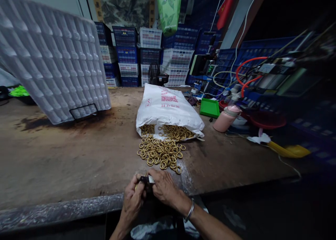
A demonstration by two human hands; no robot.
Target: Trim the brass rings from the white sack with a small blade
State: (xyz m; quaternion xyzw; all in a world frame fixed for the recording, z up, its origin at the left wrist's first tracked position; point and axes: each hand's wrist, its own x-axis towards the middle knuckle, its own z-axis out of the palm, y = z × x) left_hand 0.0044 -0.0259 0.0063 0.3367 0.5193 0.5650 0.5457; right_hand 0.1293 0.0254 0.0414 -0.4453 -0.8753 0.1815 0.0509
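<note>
At the table's front edge my left hand is closed, its thumb and fingers pinched together. A bit of yellow shows at its fingertips, too small to make out. Beside it my right hand, with a metal bangle on the wrist, is closed on a small black tool with a pale end. The tool reaches across to the left fingertips; its kind is partly hidden by the fingers. Just beyond both hands lies a heap of brass-coloured rings. They spill from the open mouth of a white woven sack lying on its side.
A moulded translucent plastic tray stands tilted on a wire stand at left. On the right are a green tray, a pink bottle and a machine with red tubing. Stacked crates and a black fan stand behind.
</note>
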